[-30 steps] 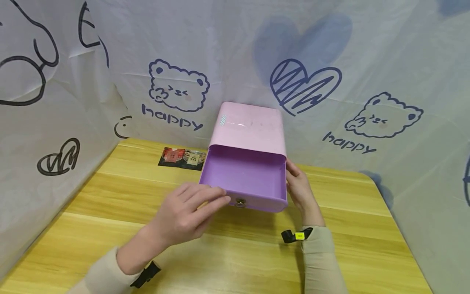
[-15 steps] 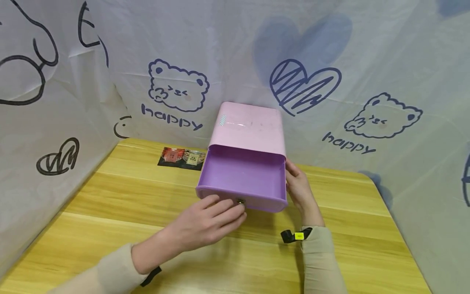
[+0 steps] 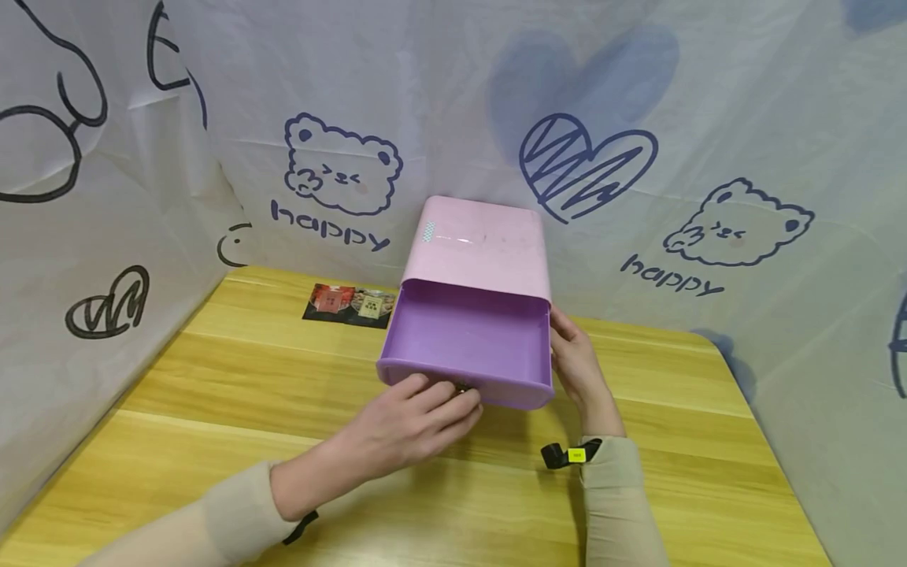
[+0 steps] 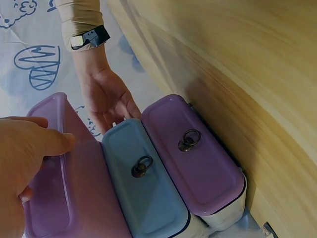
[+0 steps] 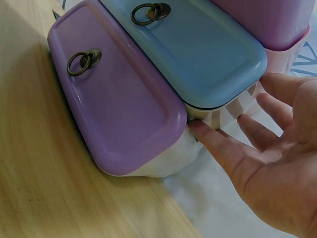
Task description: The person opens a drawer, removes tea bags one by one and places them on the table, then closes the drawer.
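Fingers point(image 3: 464, 400) of the left hand point(image 3: 414, 424) lie at the ring handle point(image 3: 463, 387) on the front of the pulled-out purple drawer point(image 3: 460, 335), though whether they pinch the ring cannot be told; to their right, the right hand point(image 3: 583, 370) rests, fingers loosely extended and gripping nothing, along the side of the pink box point(image 3: 478, 240). Below the left fingers sit a closed blue drawer point(image 4: 153, 196) and, under it, a second purple drawer point(image 4: 203, 171). Farther off, beyond and left of those fingers, two dark packets point(image 3: 347, 305) lie on the wooden table point(image 3: 708, 472), before a printed cloth point(image 3: 453, 94).
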{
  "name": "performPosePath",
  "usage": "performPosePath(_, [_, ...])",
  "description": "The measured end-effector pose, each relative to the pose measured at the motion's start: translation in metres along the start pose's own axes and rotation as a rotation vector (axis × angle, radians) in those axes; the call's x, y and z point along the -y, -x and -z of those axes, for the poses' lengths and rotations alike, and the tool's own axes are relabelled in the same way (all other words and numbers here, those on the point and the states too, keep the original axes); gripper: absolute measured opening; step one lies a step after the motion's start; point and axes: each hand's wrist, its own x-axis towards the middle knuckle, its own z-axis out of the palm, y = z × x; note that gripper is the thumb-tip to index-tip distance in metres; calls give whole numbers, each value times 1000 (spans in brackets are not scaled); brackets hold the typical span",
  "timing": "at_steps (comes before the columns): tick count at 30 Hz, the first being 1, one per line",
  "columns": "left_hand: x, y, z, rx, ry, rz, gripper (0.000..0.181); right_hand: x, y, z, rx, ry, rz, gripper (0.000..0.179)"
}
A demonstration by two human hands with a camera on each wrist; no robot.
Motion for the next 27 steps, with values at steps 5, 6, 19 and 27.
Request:
performPosePath(5, [-1,-1,-2,-18,1,6,34,0,0,-1,-9,-5,-7,56])
performPosePath(6, [-1,-2,-2,-21,2,7,33,0,0,-2,-9,-7,-6,56])
performPosePath(19, [-2,-2,-2,-28,25,25,32,1,2,-2,0,3,11,56])
performPosePath(27, [-2,-1,-2,-32,50,37,32,1,3,-1,-1,6,-4,57])
